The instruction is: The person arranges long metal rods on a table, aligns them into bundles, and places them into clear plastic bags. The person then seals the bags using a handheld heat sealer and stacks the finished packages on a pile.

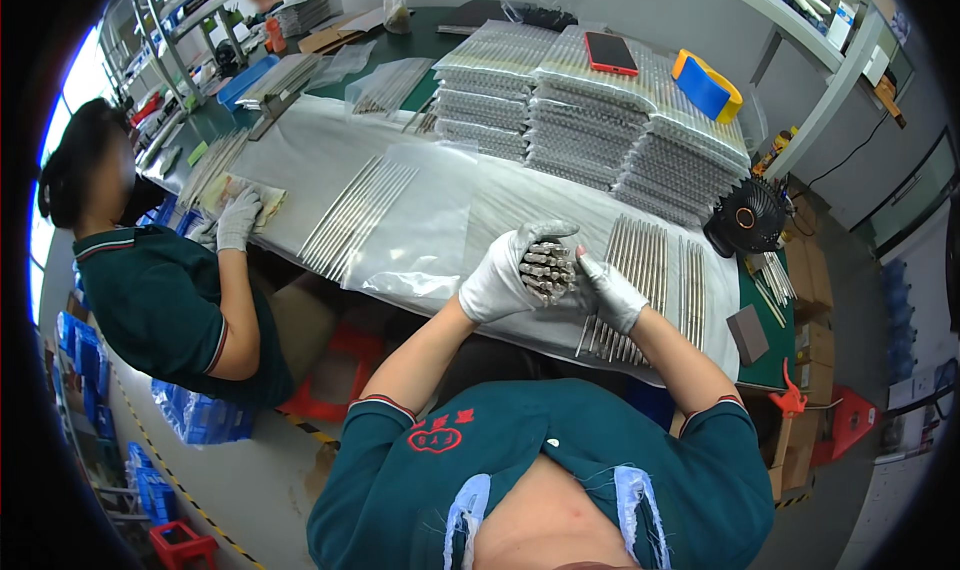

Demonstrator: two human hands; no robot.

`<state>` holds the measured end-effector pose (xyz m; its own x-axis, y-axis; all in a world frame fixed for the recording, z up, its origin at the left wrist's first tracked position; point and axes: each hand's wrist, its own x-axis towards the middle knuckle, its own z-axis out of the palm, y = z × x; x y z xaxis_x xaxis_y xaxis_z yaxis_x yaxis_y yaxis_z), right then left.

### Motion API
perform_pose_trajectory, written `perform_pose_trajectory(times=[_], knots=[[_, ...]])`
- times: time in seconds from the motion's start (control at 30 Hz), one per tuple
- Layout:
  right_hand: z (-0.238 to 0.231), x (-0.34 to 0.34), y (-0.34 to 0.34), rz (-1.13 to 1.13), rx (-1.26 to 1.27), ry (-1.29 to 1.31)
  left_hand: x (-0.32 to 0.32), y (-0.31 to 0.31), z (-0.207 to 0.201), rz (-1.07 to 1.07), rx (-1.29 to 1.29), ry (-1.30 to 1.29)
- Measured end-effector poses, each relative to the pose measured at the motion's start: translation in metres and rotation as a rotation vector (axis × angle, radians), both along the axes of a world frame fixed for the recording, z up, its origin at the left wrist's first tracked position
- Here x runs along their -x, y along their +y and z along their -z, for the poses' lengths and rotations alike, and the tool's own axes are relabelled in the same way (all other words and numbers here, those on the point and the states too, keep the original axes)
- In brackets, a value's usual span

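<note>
A bundle of thin metal rods [547, 272] points its shiny, stepped ends up toward me over the table's near edge. My left hand [496, 280], in a white glove, is wrapped around the bundle's left side. From the right, my gloved right hand [613, 296] is closed against the bundle; a bare fingertip shows, while its other fingers are partly hidden. Beside that hand, a row of metal rods [640, 260] lies on the white cloth, with a smaller group of rods [692, 290] farther right.
More rods [362, 215] lie left beside a clear plastic sheet [420, 225]. Tall bubble-wrapped stacks [580, 120] bear a red phone [610, 54] and a blue-yellow tape ring [708, 85]. A black fan [748, 217] and grey block [747, 334] stand right. A gloved co-worker [165, 300] works at left.
</note>
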<state>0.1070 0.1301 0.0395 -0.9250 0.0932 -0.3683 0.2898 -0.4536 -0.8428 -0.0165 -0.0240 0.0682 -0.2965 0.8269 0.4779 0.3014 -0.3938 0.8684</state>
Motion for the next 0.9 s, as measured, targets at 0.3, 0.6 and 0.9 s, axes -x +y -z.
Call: perform_pose_trajectory(times=[0.3,0.6,0.9], knots=[[0.052,0.052,-0.026,-0.066,0.770,0.084,-0.012,0.000,0.009,-0.023,-0.247,0.543],[-0.072,0.091,-0.005,0.042,-0.018,0.476,0.034,-0.011,0.005,-0.799,-0.264,1.042],[-0.047,0.095,-0.009,-0.141,-0.981,0.518,0.040,0.020,-0.061,-0.303,-0.036,0.036]])
